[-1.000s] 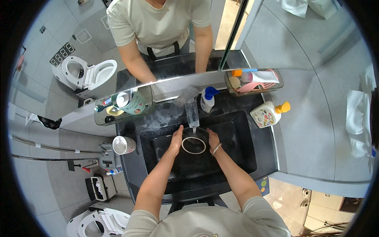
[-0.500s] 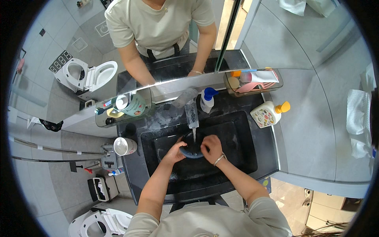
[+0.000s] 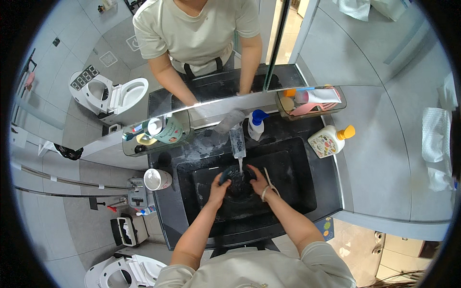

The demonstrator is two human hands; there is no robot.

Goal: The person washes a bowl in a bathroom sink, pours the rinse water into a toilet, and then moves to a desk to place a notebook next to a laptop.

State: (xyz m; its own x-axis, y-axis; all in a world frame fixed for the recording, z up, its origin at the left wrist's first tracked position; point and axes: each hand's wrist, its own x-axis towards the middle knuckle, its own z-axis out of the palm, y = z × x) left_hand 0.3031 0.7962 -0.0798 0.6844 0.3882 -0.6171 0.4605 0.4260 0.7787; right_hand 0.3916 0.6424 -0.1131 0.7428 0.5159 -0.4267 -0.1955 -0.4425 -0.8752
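Note:
A dark round bowl (image 3: pixel 236 188) is held low in the black sink (image 3: pixel 293 204), under the tap (image 3: pixel 237 143). A thin stream of water (image 3: pixel 240 166) runs down into it. My left hand (image 3: pixel 220 188) grips the bowl's left side, thumb over the rim. On the opposite side my right hand (image 3: pixel 259 180) has its fingers curled at the rim. Along that hand's outer side lies a slim pale stick with a dark edge (image 3: pixel 268 176); its kind and how it is held are unclear. The bowl's underside is hidden.
Behind the sink stand a blue-topped pump bottle (image 3: pixel 256 126) and a clear cup (image 3: pixel 229 122). A yellow-capped bottle (image 3: pixel 328 142) is at the right, a white tub (image 3: pixel 157 179) at the left. Shelf trays (image 3: pixel 317 111) hang under the mirror.
My right hand has shifted from above the bowl to its right rim, and the pale stick now shows beside it. The bowl has tipped, showing more of its inside. The view has shifted slightly.

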